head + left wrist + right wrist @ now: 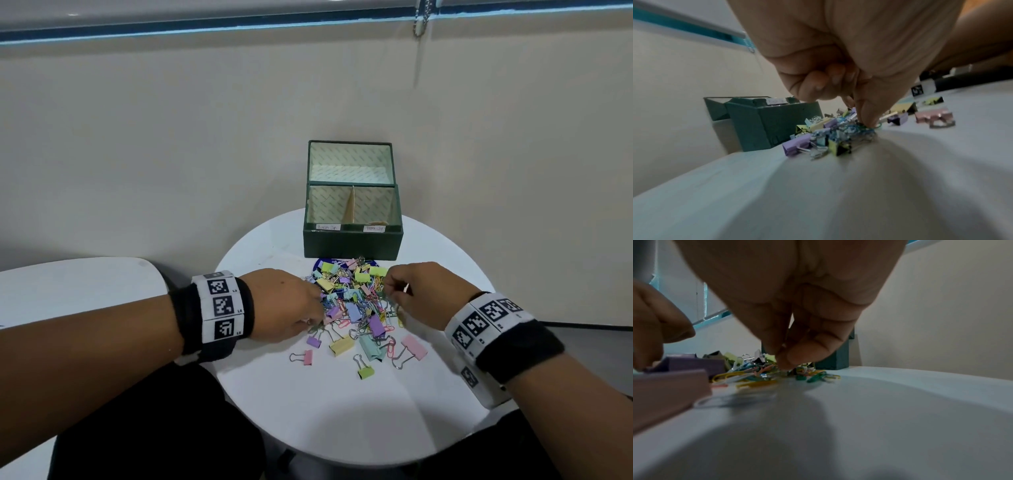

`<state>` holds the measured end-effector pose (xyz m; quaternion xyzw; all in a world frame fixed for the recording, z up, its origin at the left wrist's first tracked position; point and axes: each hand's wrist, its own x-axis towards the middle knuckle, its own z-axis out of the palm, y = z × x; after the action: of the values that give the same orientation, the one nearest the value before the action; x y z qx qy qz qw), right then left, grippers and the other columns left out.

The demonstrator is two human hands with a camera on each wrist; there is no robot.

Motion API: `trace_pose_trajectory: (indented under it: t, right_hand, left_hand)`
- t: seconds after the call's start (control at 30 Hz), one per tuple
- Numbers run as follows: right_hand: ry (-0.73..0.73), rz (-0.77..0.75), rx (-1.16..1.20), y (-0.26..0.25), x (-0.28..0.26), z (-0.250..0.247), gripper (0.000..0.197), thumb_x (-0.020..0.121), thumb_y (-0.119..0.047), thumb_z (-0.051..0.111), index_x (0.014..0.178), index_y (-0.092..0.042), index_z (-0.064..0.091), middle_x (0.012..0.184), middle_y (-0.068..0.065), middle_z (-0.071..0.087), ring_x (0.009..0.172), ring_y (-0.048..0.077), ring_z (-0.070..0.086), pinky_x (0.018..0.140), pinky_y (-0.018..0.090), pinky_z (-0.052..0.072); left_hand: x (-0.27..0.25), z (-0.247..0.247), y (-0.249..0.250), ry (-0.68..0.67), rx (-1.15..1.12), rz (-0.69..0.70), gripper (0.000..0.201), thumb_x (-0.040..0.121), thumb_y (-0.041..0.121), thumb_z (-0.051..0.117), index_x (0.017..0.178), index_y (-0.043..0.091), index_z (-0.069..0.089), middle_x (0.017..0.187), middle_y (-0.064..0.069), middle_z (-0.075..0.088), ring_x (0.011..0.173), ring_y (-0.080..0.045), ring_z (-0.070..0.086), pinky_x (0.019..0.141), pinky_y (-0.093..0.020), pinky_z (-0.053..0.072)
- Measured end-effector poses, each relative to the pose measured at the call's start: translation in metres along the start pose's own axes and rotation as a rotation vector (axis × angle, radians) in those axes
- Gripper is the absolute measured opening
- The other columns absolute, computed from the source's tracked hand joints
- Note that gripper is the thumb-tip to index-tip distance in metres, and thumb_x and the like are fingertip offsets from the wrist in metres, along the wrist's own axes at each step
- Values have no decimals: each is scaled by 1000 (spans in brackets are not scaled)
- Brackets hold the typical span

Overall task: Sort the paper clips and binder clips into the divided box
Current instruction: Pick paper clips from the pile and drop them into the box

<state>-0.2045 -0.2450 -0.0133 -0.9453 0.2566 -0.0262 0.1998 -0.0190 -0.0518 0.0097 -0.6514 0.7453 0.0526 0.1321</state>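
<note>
Both the left hand (286, 305) and right hand (423, 291) pinch into a clip pile (356, 308) on the white counter (342, 411) before an open green box (352, 240) whose two handwritten labels (328, 227) are too blurred to read.

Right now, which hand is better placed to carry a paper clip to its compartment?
Right hand, probably: its fingertips are down among the paper clips, and the green box has its paper-clip label on the right.

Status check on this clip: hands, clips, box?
Left hand and right hand both down in the clip pile, fingertips pinching; exact clips unclear. Green divided box open, both compartments look empty. Nothing blocking.
</note>
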Motion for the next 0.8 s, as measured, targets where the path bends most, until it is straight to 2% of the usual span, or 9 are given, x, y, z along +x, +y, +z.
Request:
trace_pose_trajectory:
  t: [0.07,0.13,0.23,0.3,0.37,0.47,0.6,0.7,0.8]
  right_hand:
    - [-62,27,-32,-3,-5,0,20,80,-13,57,77,-30,66,79,-16,69,78,8,65,75,30,57]
    - [-168,67,-38,-5,-8,-3,24,69,-14,62,81,-35,67,81,-15,68,79,9,66,76,34,61]
    - [-236,58,-57,-4,-5,-3,37,64,-8,67,87,-37,67,86,-15,67,81,9,65,76,34,61]
    - [-219,36,-58,-3,-2,-1,31,67,-4,64,79,-32,65,82,-14,66,80,10,63,74,33,59]
    - [-196,3,-65,-3,-2,0,22,74,-5,58,71,-26,60,78,-12,66,78,11,62,74,32,57]
    - [-180,-23,-75,-1,-1,1,16,77,-6,53,71,-20,59,73,-7,66,74,14,61,71,34,57]
    - [-143,-40,-61,0,-2,2,12,75,-8,52,72,-20,54,73,-7,64,73,17,61,69,36,57]
    - [-35,-70,-37,0,-3,1,10,74,-10,56,74,-20,55,79,-7,63,76,15,60,70,33,56]
    - [38,-82,-26,1,-3,0,13,75,-14,61,71,-22,52,78,-7,60,73,14,57,67,31,53]
  left_hand:
    - [-2,-4,-4,-16,-35,-6,28,99,34,50,123,36,65,111,11,57,99,-17,59,71,-25,37]
    - [-3,-5,-6,-35,-24,18,30,99,36,52,126,40,64,110,11,58,99,-15,58,70,-24,32]
    - [-4,-2,-5,7,3,92,25,99,37,53,118,39,69,99,8,58,92,-18,58,65,-25,30]
    - [-3,-1,-4,49,48,152,17,97,35,55,100,33,72,87,6,55,80,-21,58,59,-26,34]
    - [0,0,-3,55,81,169,17,96,32,54,91,28,70,85,5,54,77,-22,57,57,-27,40]
    - [2,-1,-2,29,41,136,18,97,30,51,94,27,69,93,8,57,79,-17,54,62,-25,35]
    - [-2,-9,-9,40,-115,-53,16,95,34,55,100,33,70,96,18,55,76,-3,42,64,-15,29]
    - [-6,-13,-17,1,-170,-142,17,95,41,57,104,37,71,91,21,50,80,-2,45,73,-20,34]
    - [-6,-13,-12,-87,-115,-136,24,94,47,58,113,39,69,104,17,57,87,-6,49,76,-24,36]
